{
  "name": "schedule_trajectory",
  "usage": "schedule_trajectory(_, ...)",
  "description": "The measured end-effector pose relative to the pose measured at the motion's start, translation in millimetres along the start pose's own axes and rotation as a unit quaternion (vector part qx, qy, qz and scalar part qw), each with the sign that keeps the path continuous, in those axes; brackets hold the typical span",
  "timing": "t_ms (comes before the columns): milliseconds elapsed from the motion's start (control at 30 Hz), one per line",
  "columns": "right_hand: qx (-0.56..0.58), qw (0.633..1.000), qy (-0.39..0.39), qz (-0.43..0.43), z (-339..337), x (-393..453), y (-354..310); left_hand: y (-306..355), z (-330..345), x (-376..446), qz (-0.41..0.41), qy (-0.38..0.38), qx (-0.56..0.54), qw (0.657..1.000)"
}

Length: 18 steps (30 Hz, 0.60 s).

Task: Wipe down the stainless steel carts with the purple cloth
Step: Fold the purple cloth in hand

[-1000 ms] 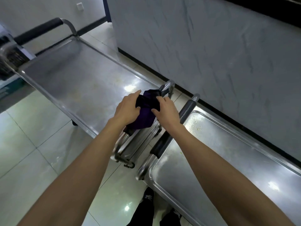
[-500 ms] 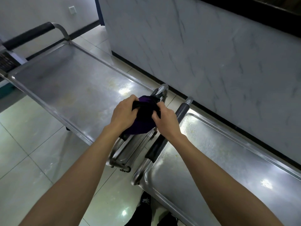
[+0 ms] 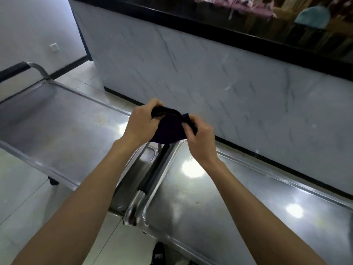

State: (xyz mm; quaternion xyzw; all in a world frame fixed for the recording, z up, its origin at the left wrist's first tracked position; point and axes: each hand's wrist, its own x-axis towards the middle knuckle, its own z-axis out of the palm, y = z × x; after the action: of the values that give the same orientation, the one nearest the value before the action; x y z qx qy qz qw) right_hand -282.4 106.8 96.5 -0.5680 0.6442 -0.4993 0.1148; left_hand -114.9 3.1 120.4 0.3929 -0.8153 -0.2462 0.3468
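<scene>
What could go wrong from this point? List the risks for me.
1. Both the left hand and the right hand grip the bunched purple cloth in the air; wiping with it wadded up would probably cover little steel per pass.
2. Small crumbs lie on the right cart; a wipe might push them onto the floor.
3. The cloth could slip into the gap between the carts.

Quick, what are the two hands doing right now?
Left hand: fingers curled round one end of the purple cloth, holding it.
Right hand: pinching the other end of the same cloth.
</scene>
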Motion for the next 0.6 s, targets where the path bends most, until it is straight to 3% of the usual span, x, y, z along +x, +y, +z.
schedule_trajectory(200,-0.069,0.991,0.106,-0.038,-83,1,-8,67,21,15,0.062,-0.014,-0.074,0.995)
schedule_trajectory(300,-0.08,0.989,0.121,-0.044,-118,-6,-6,96,39,17,0.082,-0.039,-0.104,0.99)
schedule_trajectory(600,-0.042,0.988,0.115,0.097,-188,-56,36,155,116,1,0.093,-0.138,-0.175,0.97)
